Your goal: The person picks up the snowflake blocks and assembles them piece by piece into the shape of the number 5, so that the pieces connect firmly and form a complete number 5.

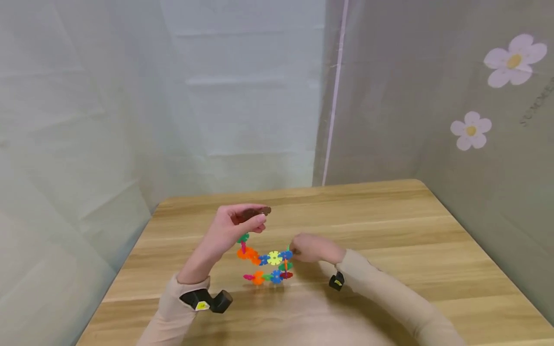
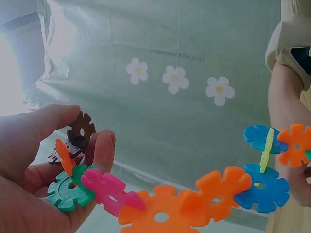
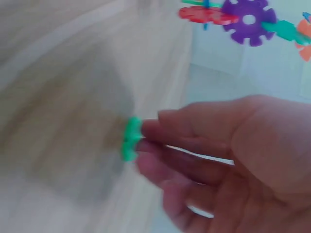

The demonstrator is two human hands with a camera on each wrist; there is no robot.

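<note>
A chain of colourful notched plastic discs, the snowflake-shaped interlocking kind, hangs from my left hand [image 1: 227, 226]. Between that thumb and fingers I hold its brown disc [image 2: 77, 127]. Below it come a green disc [image 2: 60, 191], a pink disc [image 2: 111, 189] and orange discs [image 2: 141, 218]; blue discs [image 2: 269, 189] and a yellow disc [image 1: 274, 258] follow. The lower row of the chain [image 1: 258, 278] is close to the tabletop. My right hand [image 1: 318, 248] is low at the table, its fingertips pinching a green disc [image 3: 130, 138]; this view is slightly blurred.
The wooden table [image 1: 368, 211] extends around both hands. Behind it hangs a pale curtain [image 1: 242, 96], with a grey flower-printed curtain [image 1: 389, 96] on the right. Black wrist devices sit on the left wrist [image 1: 203, 300] and the right wrist [image 1: 336, 281].
</note>
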